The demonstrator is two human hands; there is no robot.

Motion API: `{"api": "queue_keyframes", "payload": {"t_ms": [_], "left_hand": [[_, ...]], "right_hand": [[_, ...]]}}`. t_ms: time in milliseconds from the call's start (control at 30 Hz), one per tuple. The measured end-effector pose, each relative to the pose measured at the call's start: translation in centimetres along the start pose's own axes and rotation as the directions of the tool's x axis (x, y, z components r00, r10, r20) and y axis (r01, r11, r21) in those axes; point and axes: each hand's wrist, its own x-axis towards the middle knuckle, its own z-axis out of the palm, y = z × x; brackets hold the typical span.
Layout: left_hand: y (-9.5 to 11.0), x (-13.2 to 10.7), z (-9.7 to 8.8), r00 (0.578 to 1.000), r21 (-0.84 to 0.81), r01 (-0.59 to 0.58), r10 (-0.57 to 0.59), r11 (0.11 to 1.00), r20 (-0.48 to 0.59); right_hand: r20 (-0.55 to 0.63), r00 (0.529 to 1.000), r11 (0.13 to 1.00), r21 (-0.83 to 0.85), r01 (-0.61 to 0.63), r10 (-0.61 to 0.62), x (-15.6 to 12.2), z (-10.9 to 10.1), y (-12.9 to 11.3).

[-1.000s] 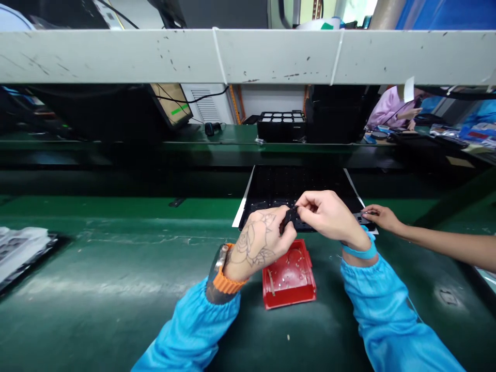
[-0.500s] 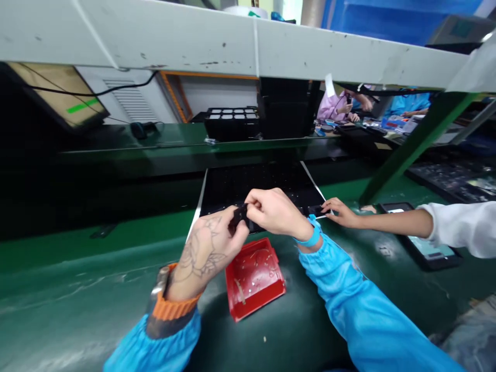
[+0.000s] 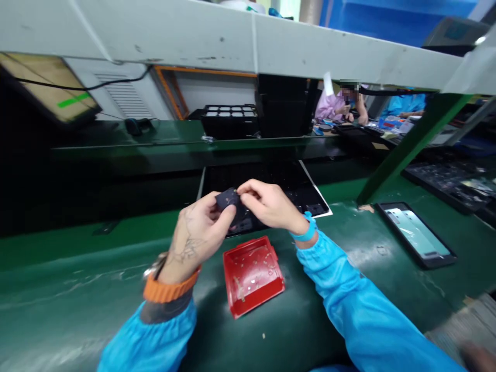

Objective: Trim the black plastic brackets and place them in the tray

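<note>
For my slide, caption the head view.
Left hand holds a small black part, right hand at its edge, beyond a rectangular red plastic tray.

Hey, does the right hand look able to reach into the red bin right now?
Probably yes: the right hand is near the red bin, whose open top looks uncovered, though that hand is at the black piece.

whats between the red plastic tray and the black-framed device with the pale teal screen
In the head view, the person's bright blue right sleeve, with green tabletop showing on either side.
</note>
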Motion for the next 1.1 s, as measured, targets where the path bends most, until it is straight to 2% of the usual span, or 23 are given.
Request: {"api": "queue_keyframes", "payload": {"t_ms": [100, 200, 300, 433, 733, 933, 1100], "left_hand": [[0.3, 0.1, 0.4, 0.991, -0.261, 0.1, -0.119, 0.96, -0.058], [0.6, 0.1, 0.4, 0.991, -0.403, 0.097, -0.127, 0.91, -0.047], [0.8, -0.3, 0.3, 0.995, -0.329, 0.054, -0.077, 0.943, -0.056], [1.3, -1.0, 0.2, 0.998, -0.181, -0.021, 0.009, 0.983, -0.066], [2.4, -1.7, 0.1, 0.974, 0.04, -0.184, 0.188, 0.982, -0.126], [2.7, -2.0, 0.4, 0.96, 0.147, -0.227, 0.246, 0.963, -0.133], [2.5, -2.4, 0.9, 0.954, 0.307, -0.252, 0.289, 0.918, -0.08]], "right_hand": [[0.019, 1.0, 0.986, 0.169, 0.01, -0.013, -0.3, -0.4, 0.7], [0.012, 0.999, 0.944, 0.329, -0.036, 0.034, -0.3, -0.4, 1.3], [-0.043, 0.997, 0.915, 0.401, -0.044, 0.067, -0.3, -0.2, 1.1], [-0.059, 0.995, 0.899, 0.435, -0.044, 0.078, -0.6, -0.5, 0.2], [-0.06, 0.993, 0.907, 0.415, -0.068, 0.102, -1.0, -1.1, -0.3], [-0.068, 0.993, 0.933, 0.354, -0.064, 0.094, -1.2, -1.2, -0.3], [-0.101, 0.992, 0.977, 0.206, -0.049, 0.071, -1.3, -1.1, -0.1]]}}
